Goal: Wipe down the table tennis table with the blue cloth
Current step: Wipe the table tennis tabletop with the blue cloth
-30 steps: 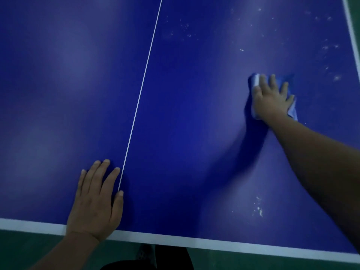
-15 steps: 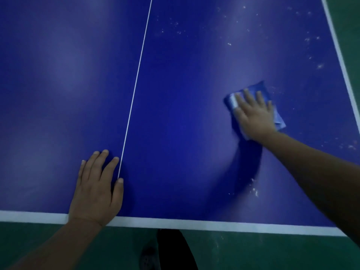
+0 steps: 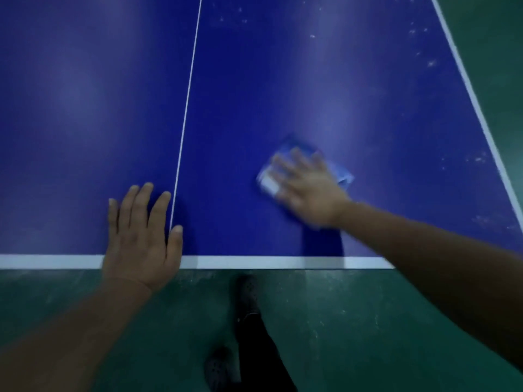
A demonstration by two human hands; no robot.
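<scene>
head view: the blue cloth (image 3: pixel 341 172) lies folded and motion-blurred on the table tennis table (image 3: pixel 283 80), right of the white centre line (image 3: pixel 186 114). the right hand (image 3: pixel 308 185) presses it with fingers spread flat. the left hand (image 3: pixel 141 239) rests flat, fingers straight, at the near white edge. white specks (image 3: pixel 424 46) dot the far right; 2 dark shoes (image 3: pixel 249 292) stand on the green floor (image 3: pixel 353 321).

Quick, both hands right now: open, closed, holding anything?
Left hand: open, flat on the table, holding nothing.
Right hand: open, fingers straight, pressing the blue cloth onto the table.
</scene>
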